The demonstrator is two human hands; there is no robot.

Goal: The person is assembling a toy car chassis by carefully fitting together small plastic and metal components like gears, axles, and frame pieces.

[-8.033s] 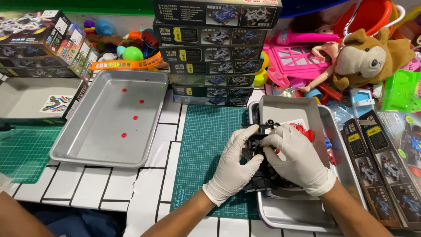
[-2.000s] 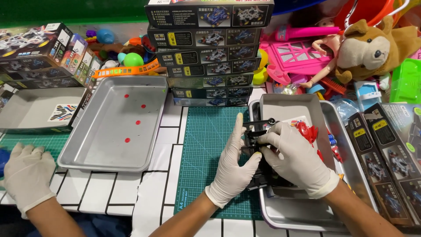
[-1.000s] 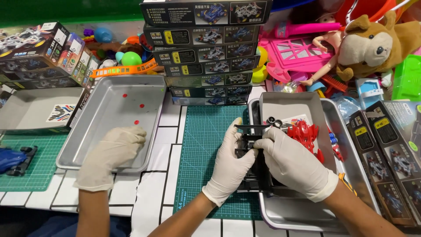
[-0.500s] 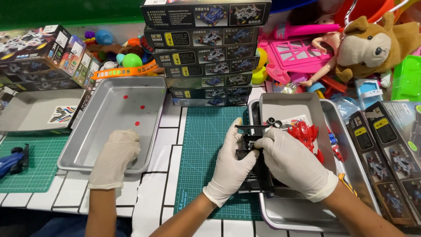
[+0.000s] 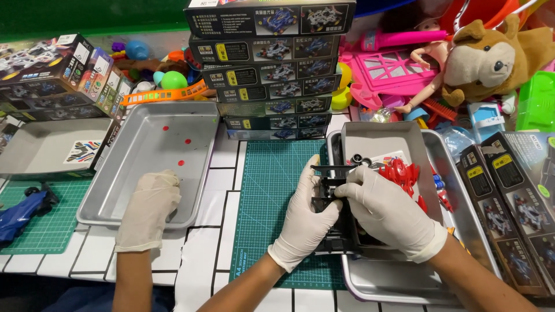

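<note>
Far left: blue toy car (image 5: pixel 23 211) on a green mat. A co-worker's gloved hand (image 5: pixel 149 208) rests on the near rim of the empty steel tray (image 5: pixel 199 124), red dots inside. Centre, over the green cutting mat (image 5: pixel 272 190), our left hand (image 5: pixel 304 216) and right hand (image 5: pixel 388 211), fingers closed, grip a black plastic toy-car chassis (image 5: pixel 330 185). It sits at the left edge of the grey box lid (image 5: pixel 376 136) in the right steel tray (image 5: pixel 399 283), beside red parts (image 5: pixel 402 173).

A cutting mat (image 5: pixel 272 190) lies between two metal trays: one tray (image 5: pixel 150 173) left, the other tray (image 5: pixel 404 277) right; stacked boxes (image 5: pixel 272 63) stand behind it.
</note>
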